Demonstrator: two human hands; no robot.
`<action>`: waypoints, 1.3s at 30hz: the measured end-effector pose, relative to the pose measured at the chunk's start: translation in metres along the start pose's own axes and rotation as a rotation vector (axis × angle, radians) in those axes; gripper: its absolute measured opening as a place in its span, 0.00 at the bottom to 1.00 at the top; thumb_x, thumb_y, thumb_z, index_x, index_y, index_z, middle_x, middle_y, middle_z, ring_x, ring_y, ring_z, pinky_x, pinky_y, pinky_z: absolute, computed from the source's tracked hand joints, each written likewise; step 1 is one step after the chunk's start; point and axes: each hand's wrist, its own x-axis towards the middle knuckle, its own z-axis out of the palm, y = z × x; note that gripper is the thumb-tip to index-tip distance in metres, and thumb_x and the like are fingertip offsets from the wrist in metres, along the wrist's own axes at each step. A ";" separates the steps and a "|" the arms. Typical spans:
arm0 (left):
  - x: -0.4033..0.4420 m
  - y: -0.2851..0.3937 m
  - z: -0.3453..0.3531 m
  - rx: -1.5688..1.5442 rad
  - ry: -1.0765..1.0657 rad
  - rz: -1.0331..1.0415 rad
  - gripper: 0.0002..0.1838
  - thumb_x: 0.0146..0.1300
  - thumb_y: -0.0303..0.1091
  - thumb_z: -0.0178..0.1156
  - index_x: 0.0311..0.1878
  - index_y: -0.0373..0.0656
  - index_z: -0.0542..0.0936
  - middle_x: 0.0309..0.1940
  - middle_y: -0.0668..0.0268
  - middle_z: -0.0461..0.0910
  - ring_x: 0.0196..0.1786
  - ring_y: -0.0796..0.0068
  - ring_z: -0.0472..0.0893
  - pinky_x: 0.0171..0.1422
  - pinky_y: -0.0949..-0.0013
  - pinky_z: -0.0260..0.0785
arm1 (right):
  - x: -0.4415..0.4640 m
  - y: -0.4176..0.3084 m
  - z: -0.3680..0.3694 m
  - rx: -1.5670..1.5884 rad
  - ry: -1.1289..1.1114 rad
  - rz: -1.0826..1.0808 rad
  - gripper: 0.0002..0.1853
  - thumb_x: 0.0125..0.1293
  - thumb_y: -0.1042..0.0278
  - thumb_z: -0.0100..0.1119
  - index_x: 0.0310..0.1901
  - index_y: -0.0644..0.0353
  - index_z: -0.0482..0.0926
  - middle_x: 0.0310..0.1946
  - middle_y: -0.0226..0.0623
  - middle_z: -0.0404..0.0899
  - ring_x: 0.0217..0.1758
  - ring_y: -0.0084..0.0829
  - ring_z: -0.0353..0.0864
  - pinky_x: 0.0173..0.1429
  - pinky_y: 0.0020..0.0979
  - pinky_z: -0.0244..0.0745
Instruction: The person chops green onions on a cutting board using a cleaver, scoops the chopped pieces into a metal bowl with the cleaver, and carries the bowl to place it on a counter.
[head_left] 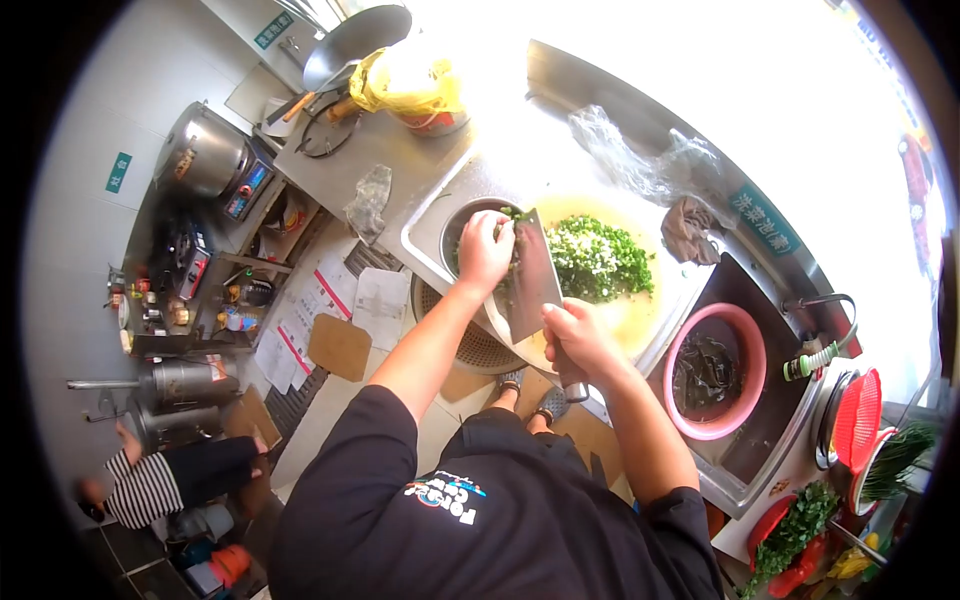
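My right hand (584, 340) grips the handle of a broad cleaver (535, 285), its blade pointing away from me. My left hand (486, 250) is closed, fingers bent, over a round metal pot (449, 228) beside the blade. Bits of green show by its fingertips; what they hold, if anything, is hidden. To the right of the blade, a heap of chopped green onions (600, 258) lies on a round yellowish cutting board (632, 325). The blade stands between pot and heap.
A pink basin (757, 345) holding dark contents sits in the sink (715, 458) at right. Clear plastic (625, 150) and a brown cloth (688, 230) lie behind the board. A wok (350, 45) stands at upper left. Another person (165, 485) is at lower left.
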 end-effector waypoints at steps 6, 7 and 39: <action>-0.010 0.035 -0.003 0.348 -0.030 0.170 0.16 0.64 0.35 0.61 0.52 0.38 0.81 0.59 0.51 0.77 0.68 0.45 0.70 0.74 0.42 0.55 | -0.060 0.073 -0.063 0.100 0.267 -0.174 0.09 0.74 0.67 0.49 0.35 0.62 0.71 0.22 0.28 0.71 0.21 0.20 0.73 0.26 0.24 0.71; -0.014 0.047 0.001 0.272 0.004 0.249 0.15 0.64 0.35 0.61 0.51 0.38 0.81 0.58 0.51 0.77 0.67 0.45 0.70 0.74 0.43 0.55 | -0.064 0.097 -0.081 0.125 0.341 -0.186 0.08 0.74 0.69 0.48 0.37 0.61 0.71 0.22 0.28 0.70 0.20 0.20 0.72 0.26 0.24 0.70; -0.036 0.137 0.083 -0.172 -0.033 0.559 0.07 0.54 0.28 0.65 0.38 0.43 0.82 0.45 0.59 0.81 0.48 0.56 0.78 0.57 0.56 0.69 | -0.036 0.109 -0.094 0.296 0.214 -0.146 0.12 0.74 0.63 0.51 0.33 0.59 0.70 0.20 0.29 0.70 0.17 0.22 0.71 0.23 0.26 0.69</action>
